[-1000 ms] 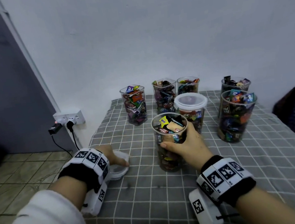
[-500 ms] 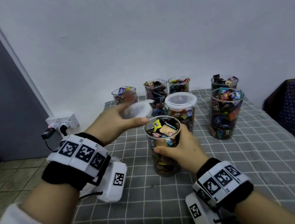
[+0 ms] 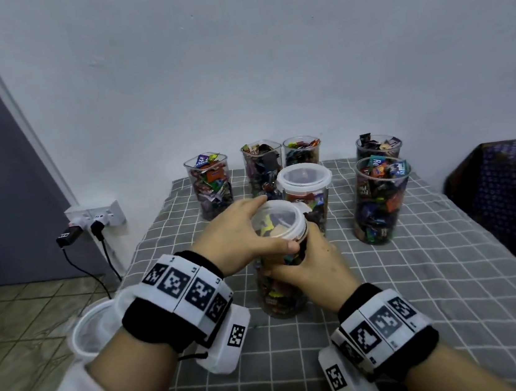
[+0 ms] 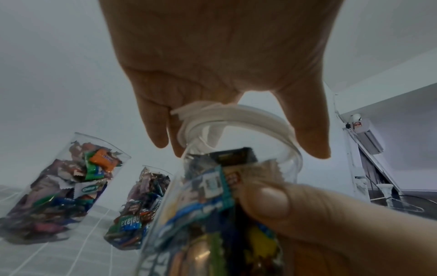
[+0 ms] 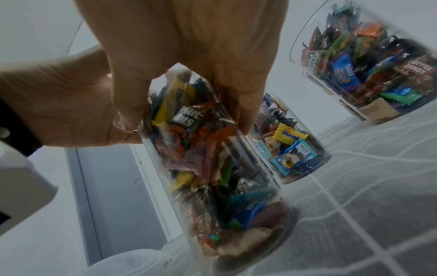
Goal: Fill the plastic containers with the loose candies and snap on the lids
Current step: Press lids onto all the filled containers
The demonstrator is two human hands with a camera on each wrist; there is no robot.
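Note:
A clear round container full of wrapped candies stands on the checked cloth near me. My right hand grips its upper body from the right, thumb toward me. My left hand holds a translucent white lid by its rim, on top of the container's mouth. In the left wrist view the lid sits over the rim, between my thumb and fingers. Whether it is fully seated I cannot tell. The right wrist view shows my fingers round the container.
Behind stands a lidded container. Several open candy-filled containers stand around it, among them one at the left and a wide one at the right. A spare lid lies at the table's left edge. A socket strip hangs on the wall.
My left hand picked a lid up from the table's left edge, carried it right and set it on the container. The right hand kept its grip on the container.

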